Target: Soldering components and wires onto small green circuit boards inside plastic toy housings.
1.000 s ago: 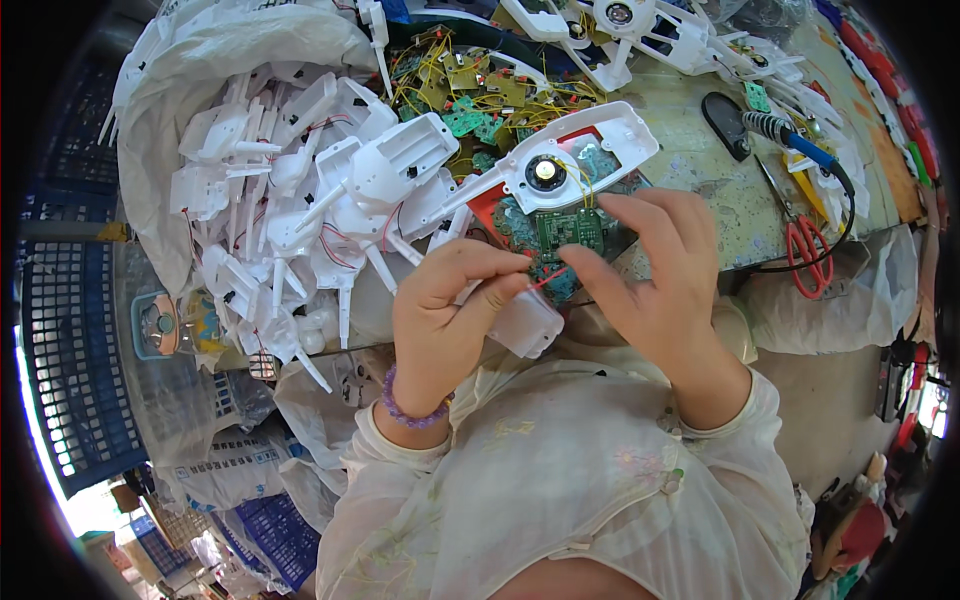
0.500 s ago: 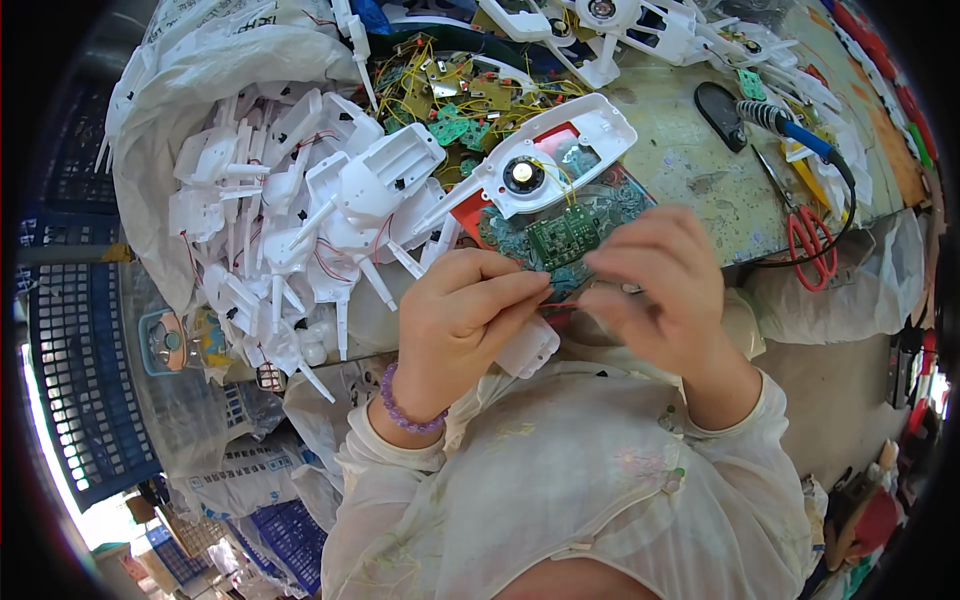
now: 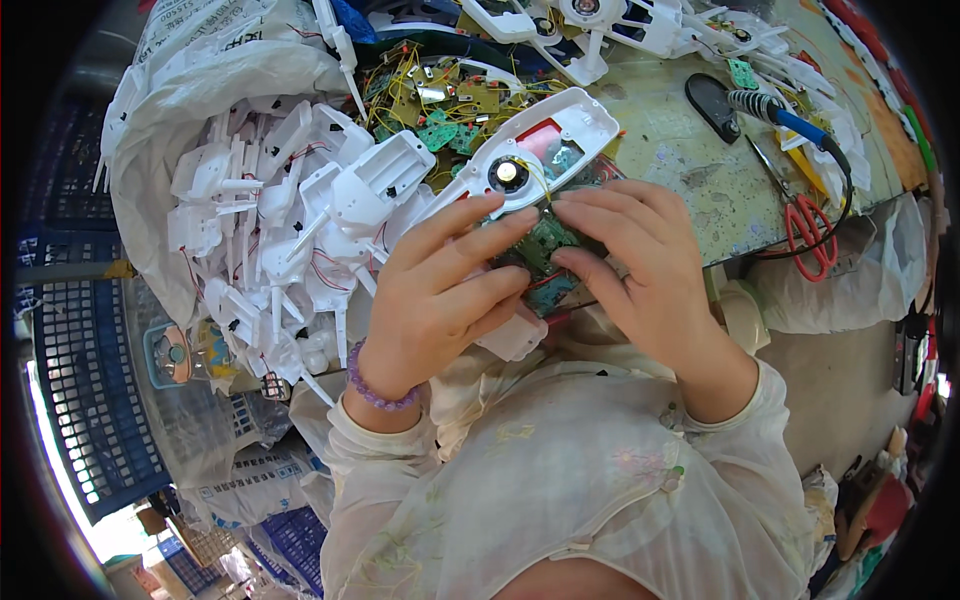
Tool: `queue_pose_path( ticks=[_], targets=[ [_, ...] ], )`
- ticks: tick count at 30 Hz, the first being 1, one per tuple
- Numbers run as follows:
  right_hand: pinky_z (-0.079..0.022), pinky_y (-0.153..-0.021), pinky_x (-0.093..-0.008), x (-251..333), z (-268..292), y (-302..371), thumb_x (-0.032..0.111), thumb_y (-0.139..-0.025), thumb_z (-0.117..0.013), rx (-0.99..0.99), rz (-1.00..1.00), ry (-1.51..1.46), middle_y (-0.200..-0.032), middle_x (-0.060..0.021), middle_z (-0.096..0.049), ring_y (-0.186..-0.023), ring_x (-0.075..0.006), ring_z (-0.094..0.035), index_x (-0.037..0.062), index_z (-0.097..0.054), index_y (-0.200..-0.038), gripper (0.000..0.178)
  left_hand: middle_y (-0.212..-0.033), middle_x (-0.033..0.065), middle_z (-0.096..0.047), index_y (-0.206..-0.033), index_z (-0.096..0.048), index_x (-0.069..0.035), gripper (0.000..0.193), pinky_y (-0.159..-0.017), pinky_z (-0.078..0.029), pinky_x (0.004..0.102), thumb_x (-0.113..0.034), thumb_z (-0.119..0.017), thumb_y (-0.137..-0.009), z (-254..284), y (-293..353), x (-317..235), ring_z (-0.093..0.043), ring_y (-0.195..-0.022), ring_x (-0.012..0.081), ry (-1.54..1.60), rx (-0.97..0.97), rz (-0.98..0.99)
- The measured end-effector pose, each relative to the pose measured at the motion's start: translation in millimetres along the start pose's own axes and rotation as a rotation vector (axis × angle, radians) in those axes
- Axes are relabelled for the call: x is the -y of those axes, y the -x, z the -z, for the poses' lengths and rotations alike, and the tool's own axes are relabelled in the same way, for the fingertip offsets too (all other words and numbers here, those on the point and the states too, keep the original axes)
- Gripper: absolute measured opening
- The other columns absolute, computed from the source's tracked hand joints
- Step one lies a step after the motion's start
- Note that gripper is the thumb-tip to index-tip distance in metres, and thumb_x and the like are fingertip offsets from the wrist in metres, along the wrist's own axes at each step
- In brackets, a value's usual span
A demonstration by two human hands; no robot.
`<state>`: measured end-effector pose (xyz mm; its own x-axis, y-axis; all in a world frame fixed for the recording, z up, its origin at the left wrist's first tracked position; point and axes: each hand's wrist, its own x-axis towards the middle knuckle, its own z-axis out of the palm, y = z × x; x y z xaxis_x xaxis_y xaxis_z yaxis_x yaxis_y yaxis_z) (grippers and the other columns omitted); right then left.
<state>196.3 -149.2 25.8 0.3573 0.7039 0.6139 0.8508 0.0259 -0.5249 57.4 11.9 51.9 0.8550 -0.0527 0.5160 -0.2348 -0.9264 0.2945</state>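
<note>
- Small green rectangular circuit board (image 3: 550, 236) mid-bench, just below the white plastic housing w/ rounded end (image 3: 590, 113), btwn both hands, part hidden by fingers.
- Thin yellow wires (image 3: 547, 190) run btwn board & the round black speaker w/ pale centre (image 3: 508, 174) in the housing.
- Handling, my guess: board v. light, stiff, fragile at the joints; best held by its edges, off the parts, no tugging on wires. Housing looks light, stiff, a bit slick; rim's the place to take it.
- L hand (image 3: 435, 290): fingers spread, longest tips by the housing's near rim & board's upper L; thumb mostly hidden, so can't tell if anything's pinched.
- R hand (image 3: 645, 265): thumb & index tips apart, either side of the board's R part; can't tell if they're clamped on it.
- White plastic box-like piece (image 3: 515, 335) pokes out below L hand, near the bench edge.
- Further out, L: big pile of white plastic housings (image 3: 385, 180) w/ thin red wires, spilling from a white woven sack (image 3: 150, 200).
- Beyond: heap of tan & green boards w/ yellow wires (image 3: 430, 110).
- Far R: blue-handled soldering iron (image 3: 803, 128), red-handled scissors (image 3: 808, 235) near it on the worn greenish bench (image 3: 660, 140).
</note>
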Motion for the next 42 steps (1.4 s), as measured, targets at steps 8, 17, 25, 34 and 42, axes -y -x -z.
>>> queue_pose_path(
  ticks=[8,17,25,34,42],
  targets=[
    [-0.043,-0.087,-0.0384,-13.1,3.4,0.9,0.006,-0.075,-0.069,-0.066,-0.010,-0.136,-0.104,-0.0086,-0.063,-0.095,-0.0269,-0.057,0.0061,-0.060,-0.107,0.033,-0.108,0.0081,-0.065,-0.088,-0.063,-0.007,0.026,-0.077,-0.054,0.0349,-0.012,-0.071,-0.064,-6.3,2.6,-2.1,-0.064,-0.099,0.0254,-0.047,0.050,-0.063],
    [-0.042,-0.068,-0.0245,-93.8,51.5,3.3,0.010,-0.080,-0.072,-0.975,-0.410,-0.337,-0.093,-0.0051,-0.055,-0.075,-0.0103,-0.051,-0.0024,-0.054,-0.099,0.029,-0.100,0.0101,-0.068,-0.087,-0.066,-0.005,0.027,-0.071,-0.056,0.0329,-0.007,-0.073,-0.061,0.7,-3.9,-10.3,-0.067,-0.088,0.0260,-0.133,0.078,-0.086],
    [-0.045,-0.075,-0.0295,-103.4,89.3,-15.2,0.052,-0.084,-0.060,-0.618,-0.573,0.399,-0.089,-0.0148,-0.068,-0.082,-0.0241,-0.063,0.0060,-0.068,-0.100,0.049,-0.101,0.0110,-0.068,-0.087,-0.066,-0.005,0.028,-0.069,-0.056,0.0324,-0.007,-0.073,-0.060,0.7,-5.7,-13.8,-0.068,-0.087,0.0251,-0.138,0.096,-0.106],
    [-0.027,-0.032,-0.0185,-45.6,141.0,9.5,0.040,-0.098,-0.045,-1.030,-0.086,0.281,-0.050,0.0068,-0.034,-0.038,-0.0040,-0.036,0.0118,-0.046,-0.071,0.039,-0.101,0.0124,-0.068,-0.087,-0.066,-0.004,0.027,-0.068,-0.056,0.0317,-0.009,-0.072,-0.061,-0.9,-6.7,-9.3,-0.068,-0.088,0.0268,-0.164,0.104,-0.148],
    [-0.028,-0.043,-0.0267,-16.4,90.7,74.4,0.029,-0.098,-0.039,-0.583,0.100,-0.441,-0.058,0.0002,-0.040,-0.046,-0.0099,-0.035,0.0080,-0.052,-0.092,0.025,-0.107,0.0106,-0.066,-0.088,-0.063,-0.004,0.020,-0.069,-0.056,0.0329,-0.011,-0.061,-0.070,-0.3,-0.9,-5.5,-0.066,-0.092,0.0230,-0.189,0.110,-0.156]
  ],
)
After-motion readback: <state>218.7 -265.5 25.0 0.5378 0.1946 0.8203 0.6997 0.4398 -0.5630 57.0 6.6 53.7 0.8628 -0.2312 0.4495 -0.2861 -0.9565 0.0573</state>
